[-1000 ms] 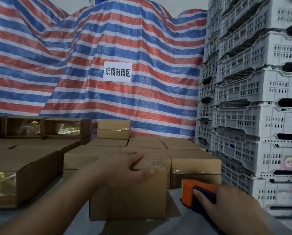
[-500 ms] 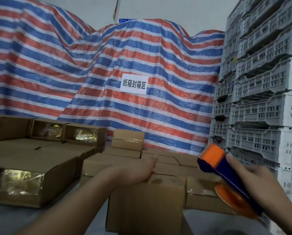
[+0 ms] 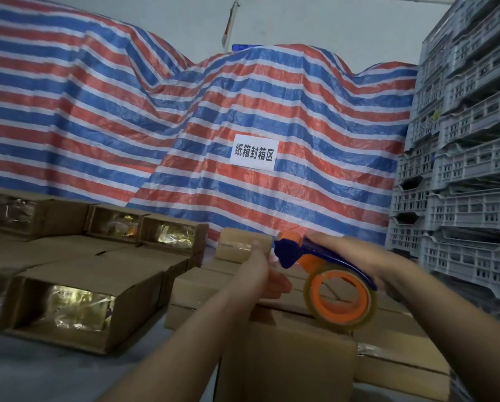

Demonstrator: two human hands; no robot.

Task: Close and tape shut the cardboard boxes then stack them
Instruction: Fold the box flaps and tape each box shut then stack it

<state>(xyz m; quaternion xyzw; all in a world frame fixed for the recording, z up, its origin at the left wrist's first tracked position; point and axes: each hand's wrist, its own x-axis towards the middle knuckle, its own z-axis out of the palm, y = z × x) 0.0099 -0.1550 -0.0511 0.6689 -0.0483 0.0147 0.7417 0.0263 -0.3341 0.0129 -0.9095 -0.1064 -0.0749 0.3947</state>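
- Orange-and-blue tape dispenser point(image 3: 324, 271) sits gripped in the right hand point(image 3: 367, 259), fingers curled round its handle, above a closed cardboard box point(image 3: 289, 361) at the worktop's point(image 3: 40, 369) near edge.
- Left hand point(image 3: 260, 271) reaches to the dispenser's nose, fingers bent; whether they pinch tape cannot be told.
- Open boxes point(image 3: 92, 300) lie toward the left edge.

Two bare forearms, no sleeves
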